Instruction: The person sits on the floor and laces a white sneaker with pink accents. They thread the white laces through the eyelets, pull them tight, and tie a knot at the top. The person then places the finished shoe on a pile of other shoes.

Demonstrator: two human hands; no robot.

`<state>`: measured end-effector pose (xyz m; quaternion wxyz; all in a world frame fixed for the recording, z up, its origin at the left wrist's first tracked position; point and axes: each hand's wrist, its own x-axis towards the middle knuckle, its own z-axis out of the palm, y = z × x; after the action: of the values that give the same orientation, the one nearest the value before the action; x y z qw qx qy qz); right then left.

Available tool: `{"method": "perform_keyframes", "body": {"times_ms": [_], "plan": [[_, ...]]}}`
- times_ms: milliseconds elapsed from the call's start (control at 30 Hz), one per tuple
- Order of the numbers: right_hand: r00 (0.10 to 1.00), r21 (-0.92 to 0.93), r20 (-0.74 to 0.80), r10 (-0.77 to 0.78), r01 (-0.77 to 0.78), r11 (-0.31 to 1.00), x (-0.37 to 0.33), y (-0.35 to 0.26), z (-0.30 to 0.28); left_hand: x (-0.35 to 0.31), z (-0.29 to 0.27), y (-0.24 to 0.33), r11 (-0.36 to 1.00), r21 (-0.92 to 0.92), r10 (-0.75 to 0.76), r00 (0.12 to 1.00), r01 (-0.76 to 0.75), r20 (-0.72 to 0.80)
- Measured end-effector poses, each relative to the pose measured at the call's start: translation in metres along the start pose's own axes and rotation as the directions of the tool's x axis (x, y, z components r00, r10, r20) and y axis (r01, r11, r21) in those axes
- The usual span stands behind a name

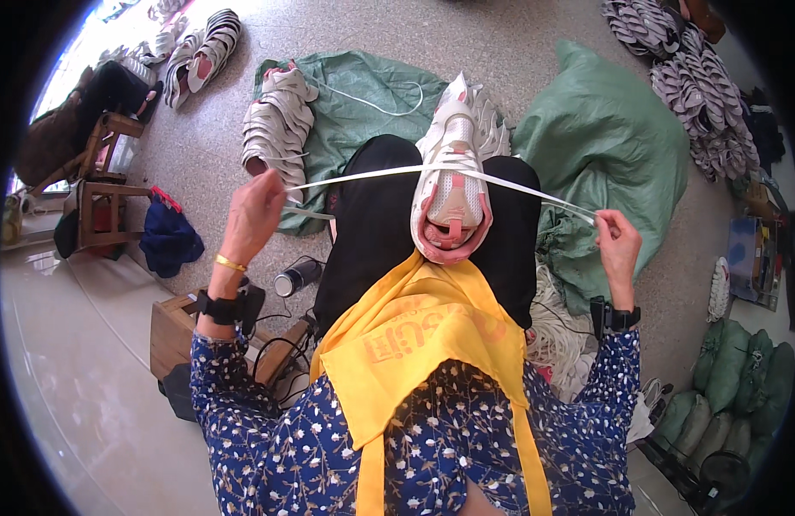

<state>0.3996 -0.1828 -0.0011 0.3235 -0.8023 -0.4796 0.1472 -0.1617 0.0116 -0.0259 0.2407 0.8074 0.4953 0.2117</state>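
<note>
A white and pink sneaker upper (453, 202) sits between my knees, its pink collar toward me and its toe pointing away. A white shoelace (354, 177) runs through its front and stretches out to both sides. My left hand (258, 208) pinches one end, out to the left of the upper. At the right, the other end is gripped in the fingers of my right hand (619, 245). Both lengths look taut. Just past my left hand is a stack of similar white uppers (277, 125). Several more lie behind the one between my knees.
Green woven sacks (599, 146) lie ahead and to the right. A bundle of white laces (559, 331) hangs by my right leg. At the left are a wooden stool (105, 211) and a dark cylinder (298, 277). More stacked uppers (702, 103) stand far right.
</note>
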Motion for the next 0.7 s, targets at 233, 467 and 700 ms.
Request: {"method": "perform_keyframes", "body": {"times_ms": [233,467,700], "plan": [[0.992,0.025,-0.014,0.129,-0.129,0.991,-0.004,0.063,-0.021,-0.023,-0.036,-0.106,0.984,0.052,-0.163,0.975,0.173,-0.152],[0.983,0.048,-0.028,0.18,-0.178,0.983,0.0,0.117,-0.035,-0.029,-0.066,-0.155,0.964,0.085,-0.227,0.947,0.252,-0.229],[0.976,0.012,-0.036,0.213,-0.213,0.977,-0.001,0.137,-0.049,-0.023,-0.073,-0.162,0.934,0.178,-0.261,0.933,0.309,-0.247]]}}
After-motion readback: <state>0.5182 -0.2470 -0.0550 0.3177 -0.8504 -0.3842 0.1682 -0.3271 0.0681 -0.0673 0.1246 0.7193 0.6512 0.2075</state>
